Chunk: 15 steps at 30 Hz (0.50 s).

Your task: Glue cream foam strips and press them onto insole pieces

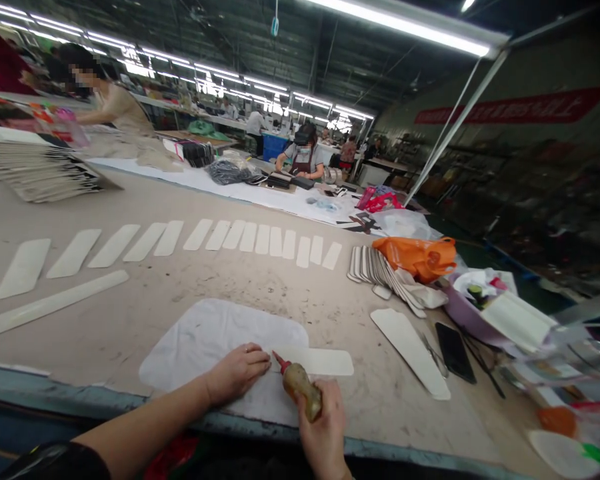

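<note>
My right hand point(325, 423) is wrapped round a brownish, translucent glue bottle point(300, 390) with a red pointed nozzle. The nozzle tip is at the left part of a white strip point(330, 362), close to my left fingertips. My left hand point(237, 375) rests with its fingers bent and together on the strip's left end, its thumb hidden. Under both lies a white rounded sheet point(205, 333) near the table's front edge. Whether any glue is on the strip I cannot tell.
Several white pieces point(197, 235) lie in a row across the table point(190, 283). A long strip point(55, 303) is at left, below stacked sheets point(35, 167). To the right are a tapered panel point(410, 353), a phone point(455, 352), an orange bag point(415, 257) and a purple basin point(470, 320). People work beyond.
</note>
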{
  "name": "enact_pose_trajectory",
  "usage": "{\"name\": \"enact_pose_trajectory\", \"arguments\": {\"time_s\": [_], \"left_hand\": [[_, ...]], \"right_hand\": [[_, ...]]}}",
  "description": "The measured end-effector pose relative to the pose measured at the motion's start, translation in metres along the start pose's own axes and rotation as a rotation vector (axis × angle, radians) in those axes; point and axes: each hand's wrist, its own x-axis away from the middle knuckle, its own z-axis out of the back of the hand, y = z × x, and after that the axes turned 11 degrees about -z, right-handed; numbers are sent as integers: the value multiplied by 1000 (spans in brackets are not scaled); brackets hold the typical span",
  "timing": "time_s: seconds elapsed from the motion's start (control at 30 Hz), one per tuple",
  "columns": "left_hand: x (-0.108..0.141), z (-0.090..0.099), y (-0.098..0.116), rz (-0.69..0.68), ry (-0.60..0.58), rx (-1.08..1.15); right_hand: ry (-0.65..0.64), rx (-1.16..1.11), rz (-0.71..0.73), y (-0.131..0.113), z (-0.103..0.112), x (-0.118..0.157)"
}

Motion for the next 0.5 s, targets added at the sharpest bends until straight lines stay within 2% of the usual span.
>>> {"name": "enact_pose_trajectory", "arguments": {"time_s": [0.13, 0.23, 0.5], "left_hand": [[0, 1, 0, -16, 5, 24], [1, -1, -2, -28, 40, 20], [3, -8, -8, -95, 98, -62]], "right_hand": [[23, -63, -45, 0, 8, -1], [109, -83, -93, 10, 21, -1], [328, 279, -119, 55, 66, -5]]}}
